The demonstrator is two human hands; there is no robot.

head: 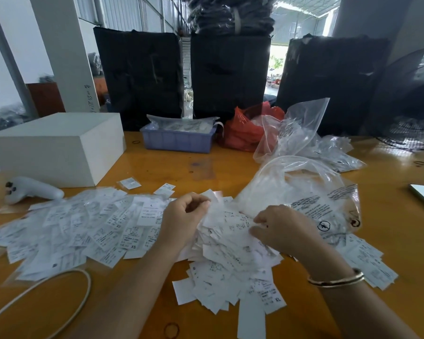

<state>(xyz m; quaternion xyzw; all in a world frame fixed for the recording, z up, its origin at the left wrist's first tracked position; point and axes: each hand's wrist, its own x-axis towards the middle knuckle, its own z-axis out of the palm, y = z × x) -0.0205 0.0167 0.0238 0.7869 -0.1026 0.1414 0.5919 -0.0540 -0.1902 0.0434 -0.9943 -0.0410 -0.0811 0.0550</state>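
White printed paper fills most of the head view. A heap of white printed paper labels (pixel 230 248) lies loose in the middle of the orange-brown wooden table (pixel 181 167), just in front of the person. The left hand (pixel 184 216) has its fingers and thumb curled, pinching labels at the top of the heap. The right hand (pixel 279 228) digs curled fingertips into the heap's right side and grips more. To the left, a wide spread of flat white labels in clear sleeves (pixel 83 228) lies fanned out, some marked L or XS; I judge this to be the part already sorted. The heap is thick, so a good deal seems left. Behind the right hand sags a clear plastic bag with black print (pixel 304 199), probably where the labels came from. Further back stand a blue plastic tray (pixel 179 140) and a white rectangular box (pixel 54 148).
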